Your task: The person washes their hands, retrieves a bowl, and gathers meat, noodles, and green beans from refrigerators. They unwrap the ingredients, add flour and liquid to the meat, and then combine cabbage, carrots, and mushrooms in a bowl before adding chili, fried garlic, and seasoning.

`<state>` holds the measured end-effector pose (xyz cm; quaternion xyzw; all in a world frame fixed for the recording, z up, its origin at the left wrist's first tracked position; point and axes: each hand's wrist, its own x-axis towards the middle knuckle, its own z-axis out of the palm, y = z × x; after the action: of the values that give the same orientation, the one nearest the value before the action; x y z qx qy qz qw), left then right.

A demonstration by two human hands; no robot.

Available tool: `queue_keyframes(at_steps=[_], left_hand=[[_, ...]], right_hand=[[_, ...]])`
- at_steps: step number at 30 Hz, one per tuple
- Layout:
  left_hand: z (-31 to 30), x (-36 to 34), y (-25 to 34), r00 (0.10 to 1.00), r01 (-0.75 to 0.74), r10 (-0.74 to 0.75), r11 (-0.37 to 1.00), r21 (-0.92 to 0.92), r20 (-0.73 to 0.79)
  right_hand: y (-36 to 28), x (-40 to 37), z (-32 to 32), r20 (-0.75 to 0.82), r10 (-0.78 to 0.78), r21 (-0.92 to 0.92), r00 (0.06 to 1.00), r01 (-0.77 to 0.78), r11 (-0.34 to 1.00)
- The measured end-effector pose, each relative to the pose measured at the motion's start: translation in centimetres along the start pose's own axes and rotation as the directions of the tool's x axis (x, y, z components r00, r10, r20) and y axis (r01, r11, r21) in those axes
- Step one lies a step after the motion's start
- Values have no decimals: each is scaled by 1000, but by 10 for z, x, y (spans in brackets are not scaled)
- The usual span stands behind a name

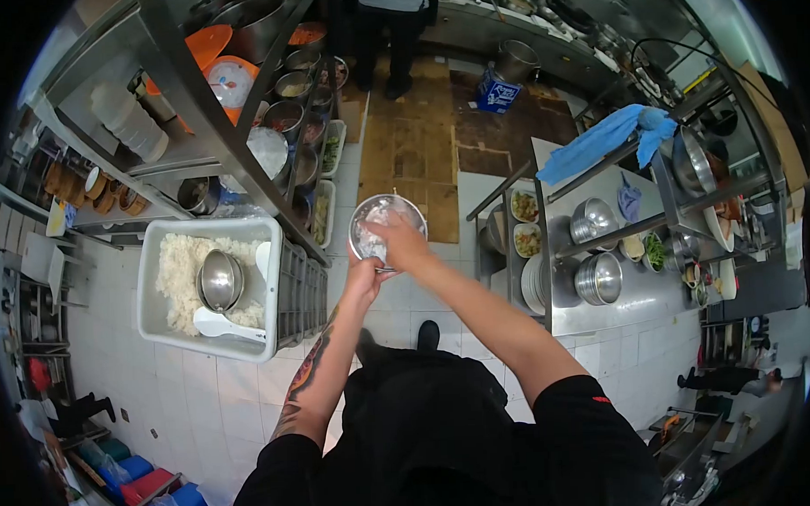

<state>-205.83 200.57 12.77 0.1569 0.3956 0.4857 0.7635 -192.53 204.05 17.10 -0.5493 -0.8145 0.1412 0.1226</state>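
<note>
1. The left hand [364, 277] is closed on the near, slightly left side of a round metal bowl [361, 207], partly under it, thumb up by the rim
2. The right hand [394, 237] reaches over the near rim into the bowl and touches the white contents [372, 243]; the fingers are partly lost in there, so I can't tell whether they grip anything
3. The bowl is right at the hands, ahead of the person's body and above the tiled floor [396, 300], mouth up; being round, it shows no long axis. The white contents lie directly under the right hand, which is the nearer one to them, while the left hand is outside at the wall. What the white stuff is, I can't make out
4. To the left, well apart from the hands, is a white tub [147, 289] of rice [178, 270], with nested bowls [217, 279] and a white scoop [216, 325] lying in it
5. To the right, a metal counter [634, 309] carries two bowl stacks, the farther stack [593, 220] and the nearer stack [599, 279]; plates [533, 282] stand beside them and a blue cloth [589, 147] hangs over a rail
6. Farther off, another person [395, 26] stands near a blue box [497, 91] on the floor
</note>
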Motion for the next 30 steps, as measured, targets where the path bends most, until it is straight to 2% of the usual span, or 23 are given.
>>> queue_keyframes(at_steps=[1,3,5,8,10,11,13,15,16,17,18,19,21,22,23,25,26,27,28,29,30], left_hand=[[-2,-1,4,1000,-3,3,1000,-20,2],[-1,-3,7,999,-2,2,1000,-13,33],[1,-5,10,997,-12,13,1000,-5,71],[3,-9,10,994,-22,20,1000,16,110],[4,-10,7,992,-29,33,999,-31,124],[3,-8,4,992,-30,34,999,-36,120],[0,-2,5,1000,4,-4,998,-58,-4],[-12,-5,13,1000,-31,31,999,-44,-5],[-15,-6,13,998,-57,57,998,-33,2],[-14,-9,13,998,-55,55,998,-35,-1],[-9,-13,15,997,-74,75,997,-23,34],[-2,-14,20,993,-97,97,995,-10,74],[10,-19,15,992,-120,120,993,13,49],[11,-19,14,995,-101,100,995,18,30],[12,-21,13,997,-79,78,997,23,10],[10,-26,12,995,-86,85,996,36,46],[9,-29,13,993,-98,94,994,45,78],[11,-30,13,993,-96,93,994,43,76],[13,-32,13,993,-94,92,995,16,76],[13,-33,14,993,-93,94,996,-11,75],[9,-29,12,993,-95,96,995,-13,71]], right_hand=[[5,3,-7,0,0,0,1000,0,1000],[12,7,-24,129,148,249,980,-177,952],[20,9,-9,183,106,307,977,-160,938],[19,8,-4,145,106,279,984,-144,949],[16,8,-8,27,-22,-102,999,25,995],[12,8,-4,31,-25,-103,999,28,994],[-1,11,5,-30,-31,-159,999,26,987],[-5,9,-5,-48,-85,-124,995,79,989],[5,15,-8,-51,-34,262,998,46,964],[14,20,-6,-31,18,610,999,5,793],[18,28,10,139,140,815,980,-194,546],[21,30,25,134,143,815,981,-191,547],[-1,26,28,99,374,848,922,-275,454],[-1,27,43,-38,418,729,908,-261,633],[-4,21,40,-40,421,729,906,-262,632],[-14,8,22,-179,258,412,950,-166,896],[-14,4,11,-150,188,313,971,-134,940],[-10,4,3,-147,188,312,971,-135,940],[-5,6,-4,-99,76,95,992,-67,993],[-4,8,-6,-28,-28,-121,999,24,992],[-8,9,-3,-38,-5,-142,999,0,990]])
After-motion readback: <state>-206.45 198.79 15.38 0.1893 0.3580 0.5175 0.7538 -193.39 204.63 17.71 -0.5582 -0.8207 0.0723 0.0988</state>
